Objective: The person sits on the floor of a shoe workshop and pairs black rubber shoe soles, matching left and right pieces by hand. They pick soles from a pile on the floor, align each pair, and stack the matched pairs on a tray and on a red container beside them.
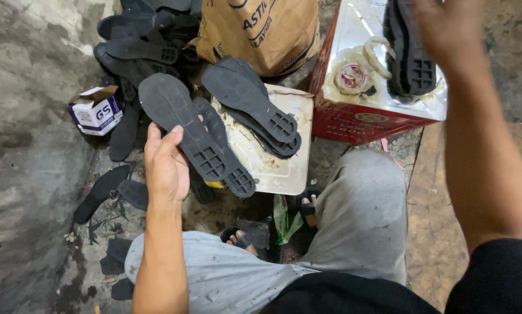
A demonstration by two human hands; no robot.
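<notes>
My left hand grips a black rubber shoe sole by its edge, tread side up, with a second sole lying under it. My right hand reaches to the upper right and holds a stack of black soles over a red and white metal tin. A pair of black soles lies across a dirty white tray in the middle.
A pile of black soles sits at the upper left beside a brown paper sack. A small white and purple box stands on the concrete floor. A glue-smeared tape roll rests on the tin. My knees in grey trousers fill the foreground.
</notes>
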